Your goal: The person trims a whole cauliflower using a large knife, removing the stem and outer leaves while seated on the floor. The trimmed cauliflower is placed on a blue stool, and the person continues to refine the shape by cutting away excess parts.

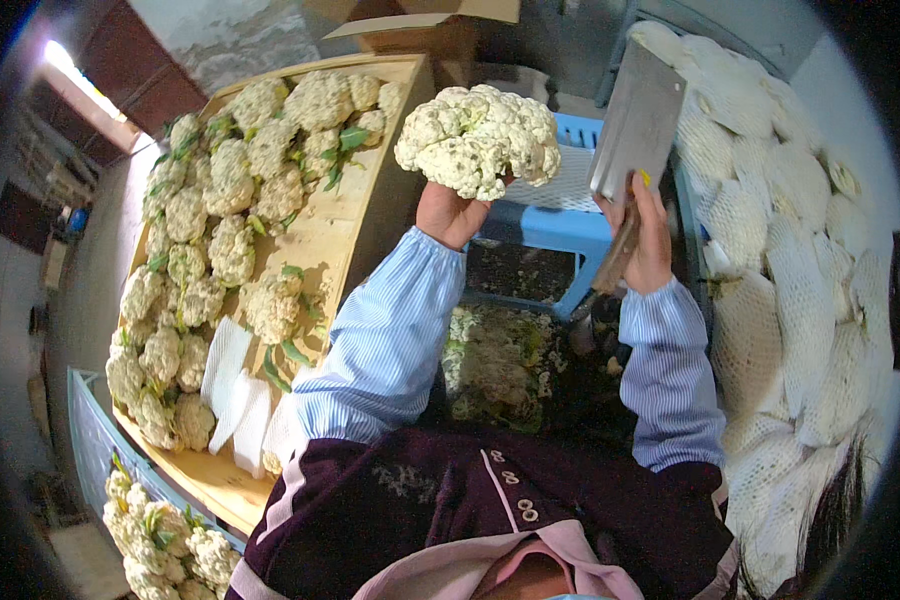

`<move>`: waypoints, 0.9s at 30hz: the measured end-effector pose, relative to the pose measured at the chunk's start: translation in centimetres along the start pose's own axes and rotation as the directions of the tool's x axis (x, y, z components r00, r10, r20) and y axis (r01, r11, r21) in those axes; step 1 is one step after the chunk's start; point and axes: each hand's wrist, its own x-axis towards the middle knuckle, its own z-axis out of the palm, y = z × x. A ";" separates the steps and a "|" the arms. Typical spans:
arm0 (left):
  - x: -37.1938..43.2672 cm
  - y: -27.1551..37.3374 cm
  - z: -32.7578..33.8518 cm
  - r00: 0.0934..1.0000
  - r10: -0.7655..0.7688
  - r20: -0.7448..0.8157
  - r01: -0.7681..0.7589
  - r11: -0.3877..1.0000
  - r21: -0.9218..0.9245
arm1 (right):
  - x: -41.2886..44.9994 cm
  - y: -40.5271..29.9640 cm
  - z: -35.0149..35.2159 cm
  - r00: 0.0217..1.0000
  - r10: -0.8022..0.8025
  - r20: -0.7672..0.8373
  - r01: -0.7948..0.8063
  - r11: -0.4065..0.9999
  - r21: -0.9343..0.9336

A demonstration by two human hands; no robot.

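Observation:
My left hand [454, 214] grips a cauliflower head [480, 139] from below and holds it up above a blue plastic stool [532, 225]. Its florets carry some dark specks, and most of my fingers are hidden behind it. To the right, my right hand [649, 236] is closed around the handle of a cleaver [637, 120], its broad blade pointing up and away from me. The blade and the cauliflower are apart. A white foam net [547, 187] lies on the stool's seat.
Many cauliflowers [229, 176] cover a wooden table [330, 232] at left, with folded white foam nets [229, 375] near its front. Net-wrapped cauliflowers [802, 262] are heaped at right. Trimmings [499, 367] lie below my hands. More cauliflowers [165, 547] sit at lower left; a cardboard box [427, 30] stands behind.

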 end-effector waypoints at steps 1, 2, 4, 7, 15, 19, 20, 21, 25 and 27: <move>0.6 -0.5 0.0 0.999 -0.026 -0.026 0.027 0.999 0.034 | 0.7 -0.1 -0.1 1.000 0.021 -0.006 -0.020 0.995 0.097; 1.2 -1.1 0.0 0.999 -0.028 0.030 0.026 0.997 0.068 | 1.5 -0.3 -0.3 0.999 0.042 -0.008 -0.040 0.980 0.193; 2.8 -2.3 0.1 0.996 -0.088 -0.012 0.089 0.984 0.152 | 3.0 -0.4 -0.9 0.997 0.075 -0.008 -0.068 0.942 0.328; 5.0 -4.3 0.1 0.985 -0.169 -0.015 0.168 0.956 0.241 | 4.5 0.2 -2.3 0.994 0.107 -0.011 -0.093 0.909 0.406; 11.4 -4.0 -1.6 0.981 -0.193 -0.003 0.114 0.570 0.814 | 7.1 2.2 -5.2 0.981 0.073 -0.182 0.038 0.840 0.542; 12.5 -4.7 -3.5 0.973 -0.219 0.067 0.041 0.455 0.890 | 7.6 3.0 -5.3 0.972 0.110 -0.208 0.014 0.854 0.520; 12.6 -4.6 -4.0 0.965 -0.242 0.099 0.025 0.462 0.887 | 7.5 3.2 -5.2 0.973 0.111 -0.201 0.003 0.869 0.495; 12.8 -4.6 -4.4 0.952 -0.276 0.134 0.010 0.466 0.885 | 7.3 3.4 -5.3 0.968 0.132 -0.211 -0.009 0.867 0.498; 12.2 -3.7 -5.8 0.928 -0.297 0.227 -0.139 0.289 0.947 | 5.5 3.8 -5.5 0.977 0.131 -0.168 -0.029 0.864 0.503; 11.6 -3.4 -6.0 0.920 -0.270 0.284 -0.221 0.241 0.945 | 4.1 4.0 -5.4 0.979 0.149 -0.138 -0.055 0.848 0.526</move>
